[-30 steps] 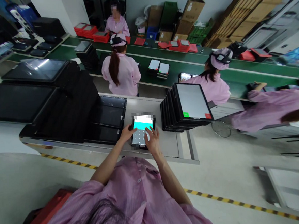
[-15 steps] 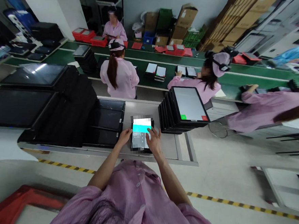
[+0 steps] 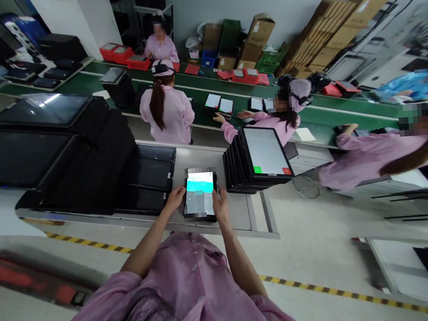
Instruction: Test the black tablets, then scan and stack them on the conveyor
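Observation:
A small tablet with a lit cyan and white screen lies on the grey worktable in front of me. My left hand grips its left edge, fingers curled round it. My right hand holds the right edge, thumb against the frame and fingers bent. Both forearms reach out from my pink smock.
A row of upright black tablets, the front one lit white, stands right of my hands. Flat black screens and large black monitors fill the left. Several people in pink smocks work at a green conveyor behind. Cardboard boxes line the wall.
My right hand has left the screen's keypad area and moved to the tablet's right edge. The head view has swung slightly, shifting everything left. A person at the conveyor has turned and reached out.

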Demonstrator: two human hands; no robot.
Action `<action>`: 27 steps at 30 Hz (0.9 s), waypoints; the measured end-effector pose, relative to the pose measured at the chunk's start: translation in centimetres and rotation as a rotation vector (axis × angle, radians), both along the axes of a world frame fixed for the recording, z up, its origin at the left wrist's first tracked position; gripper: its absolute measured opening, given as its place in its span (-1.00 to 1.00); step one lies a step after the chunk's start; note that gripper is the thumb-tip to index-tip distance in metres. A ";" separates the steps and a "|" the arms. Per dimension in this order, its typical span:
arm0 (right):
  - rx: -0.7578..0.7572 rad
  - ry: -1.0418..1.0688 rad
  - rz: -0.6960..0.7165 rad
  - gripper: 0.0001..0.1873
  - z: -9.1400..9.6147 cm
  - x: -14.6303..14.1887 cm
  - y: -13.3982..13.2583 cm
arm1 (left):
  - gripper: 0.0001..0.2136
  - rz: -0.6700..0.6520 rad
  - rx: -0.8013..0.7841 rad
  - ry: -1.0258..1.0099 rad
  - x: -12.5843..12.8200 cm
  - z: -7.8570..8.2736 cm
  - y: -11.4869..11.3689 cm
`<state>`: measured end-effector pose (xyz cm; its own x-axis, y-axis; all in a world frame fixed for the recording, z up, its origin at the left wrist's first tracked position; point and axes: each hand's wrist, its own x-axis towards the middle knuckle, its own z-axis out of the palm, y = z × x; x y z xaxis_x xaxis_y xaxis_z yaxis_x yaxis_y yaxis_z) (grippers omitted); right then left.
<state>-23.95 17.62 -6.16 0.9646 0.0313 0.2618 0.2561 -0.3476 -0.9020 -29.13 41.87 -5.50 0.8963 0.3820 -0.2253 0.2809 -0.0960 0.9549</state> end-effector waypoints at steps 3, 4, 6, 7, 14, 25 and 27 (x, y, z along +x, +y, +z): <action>0.324 0.179 -0.058 -0.34 -1.7 1.4 -0.9 | -0.64 0.006 0.019 -0.009 0.0 -0.1 -0.1; 0.422 0.209 -0.060 -0.35 -2.2 1.9 -1.2 | -0.64 0.009 0.021 -0.012 0.0 -0.2 -0.1; 0.582 0.243 -0.046 -0.37 -3.1 2.6 -1.7 | -0.64 0.014 0.014 -0.011 0.0 -0.2 -0.2; 0.637 0.256 -0.035 -0.37 -3.4 2.8 -2.0 | -0.65 0.016 0.011 -0.010 0.0 -0.2 -0.2; 0.712 0.278 -0.026 -0.39 -3.4 2.6 -2.0 | -0.62 -0.030 0.065 0.016 -0.1 0.1 0.1; -0.229 -0.203 0.130 -0.50 2.8 2.7 -0.8 | -0.60 -0.053 0.109 0.013 0.1 0.4 0.1; -0.351 -0.247 0.153 -0.51 3.0 2.8 -0.6 | -0.59 -0.055 0.118 0.016 0.0 0.4 0.1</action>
